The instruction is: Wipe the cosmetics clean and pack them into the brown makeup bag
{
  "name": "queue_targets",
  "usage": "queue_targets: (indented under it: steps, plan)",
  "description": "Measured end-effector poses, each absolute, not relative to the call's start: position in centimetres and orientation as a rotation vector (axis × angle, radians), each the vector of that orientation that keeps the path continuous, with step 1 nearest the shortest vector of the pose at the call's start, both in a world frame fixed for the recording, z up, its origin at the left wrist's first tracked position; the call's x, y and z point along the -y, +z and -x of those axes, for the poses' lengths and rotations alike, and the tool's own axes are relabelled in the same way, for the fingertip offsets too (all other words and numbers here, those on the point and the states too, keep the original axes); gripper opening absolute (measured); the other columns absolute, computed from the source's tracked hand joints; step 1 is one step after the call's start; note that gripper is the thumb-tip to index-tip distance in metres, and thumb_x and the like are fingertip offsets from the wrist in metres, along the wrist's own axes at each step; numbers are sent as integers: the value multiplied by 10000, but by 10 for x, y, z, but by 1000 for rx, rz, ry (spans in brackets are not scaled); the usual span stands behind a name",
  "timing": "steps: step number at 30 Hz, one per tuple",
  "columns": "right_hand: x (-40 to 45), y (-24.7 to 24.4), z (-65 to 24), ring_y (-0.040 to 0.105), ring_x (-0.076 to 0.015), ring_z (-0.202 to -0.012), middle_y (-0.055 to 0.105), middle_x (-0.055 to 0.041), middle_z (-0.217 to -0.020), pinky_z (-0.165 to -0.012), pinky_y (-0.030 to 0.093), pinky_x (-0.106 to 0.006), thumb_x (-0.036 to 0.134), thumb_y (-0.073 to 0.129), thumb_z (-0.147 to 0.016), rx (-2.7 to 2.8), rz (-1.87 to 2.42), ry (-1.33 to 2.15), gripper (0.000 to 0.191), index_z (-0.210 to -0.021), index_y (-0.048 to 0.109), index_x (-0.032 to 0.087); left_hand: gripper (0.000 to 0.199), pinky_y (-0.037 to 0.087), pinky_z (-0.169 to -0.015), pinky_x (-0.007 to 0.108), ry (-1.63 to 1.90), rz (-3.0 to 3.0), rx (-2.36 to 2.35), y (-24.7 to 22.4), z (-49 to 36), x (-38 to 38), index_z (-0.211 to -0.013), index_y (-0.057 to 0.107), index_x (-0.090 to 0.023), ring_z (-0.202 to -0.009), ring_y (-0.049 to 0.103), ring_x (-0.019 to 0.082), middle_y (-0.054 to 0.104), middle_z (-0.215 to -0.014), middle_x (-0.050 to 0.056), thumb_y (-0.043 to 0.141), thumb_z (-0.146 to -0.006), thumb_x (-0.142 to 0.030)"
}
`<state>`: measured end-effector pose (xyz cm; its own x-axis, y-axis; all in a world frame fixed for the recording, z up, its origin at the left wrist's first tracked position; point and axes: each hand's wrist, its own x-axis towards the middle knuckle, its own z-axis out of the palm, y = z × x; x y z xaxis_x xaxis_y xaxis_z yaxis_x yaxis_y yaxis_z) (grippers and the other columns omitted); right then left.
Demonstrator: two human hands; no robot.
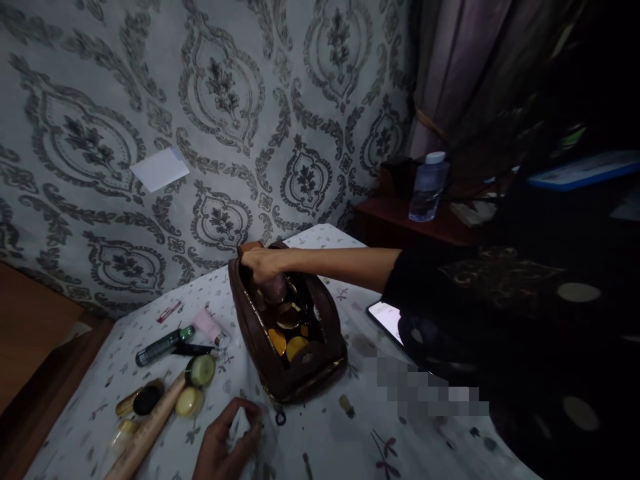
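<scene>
My right hand [265, 265] reaches from the right into the far end of a brown zippered toiletry bag [247, 320]. Its fingers dip below the rim and are hidden, so its grip does not show. A pinkish object [275, 290] lies just under that hand. Yellow round-topped items [297, 348] show inside the open bag. Low in the picture, my left hand [225, 440] is closed, thumb and fingers curled around something small and white that I cannot make out. Left of the bag lie a pink tube [209, 327], a green bottle [160, 348] and a green-lidded jar [201, 370].
A long beige tube [150, 427], a small yellow jar [189, 402] and a black round item [147, 400] lie at the left. A phone [385, 317] rests right of the bag. Behind stands a water bottle [429, 187]. The patterned wall [225, 87] borders the table.
</scene>
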<state>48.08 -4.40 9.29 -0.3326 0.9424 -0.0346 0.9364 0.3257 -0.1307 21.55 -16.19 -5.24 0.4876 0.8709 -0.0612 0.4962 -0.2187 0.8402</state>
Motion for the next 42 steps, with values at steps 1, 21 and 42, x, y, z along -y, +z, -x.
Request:
queue_targets:
  steps: [1, 21, 42]
  plan:
    - [44, 93, -480, 648, -261, -1125, 700, -170, -1178, -823, 515, -240, 192, 683, -779, 2529, 1776, 185, 407, -1160, 678, 50, 481, 425, -701, 241, 553, -1864, -1135, -52, -216, 162, -789, 631, -197, -710, 514, 182, 603, -731, 3, 599, -775, -677]
    - [40, 93, -479, 631, -244, -1155, 696, -128, -1197, -866, 488, -222, 49, 630, -734, 2431, 1758, 173, 433, -1161, 688, 95, 458, 438, -709, 248, 541, -1865, -1179, -49, -216, 164, -813, 663, -201, -714, 540, 192, 628, -746, 6, 626, -761, -655]
    - [41, 96, -482, 688, -201, -1017, 747, -80, -1062, -745, 489, -190, 13, 625, -720, 2136, 1928, 267, 344, -1016, 745, 140, 462, 451, -716, 247, 546, -1878, -1176, -49, -218, 165, -795, 654, -200, -722, 547, 197, 616, -734, 8, 613, -767, -659]
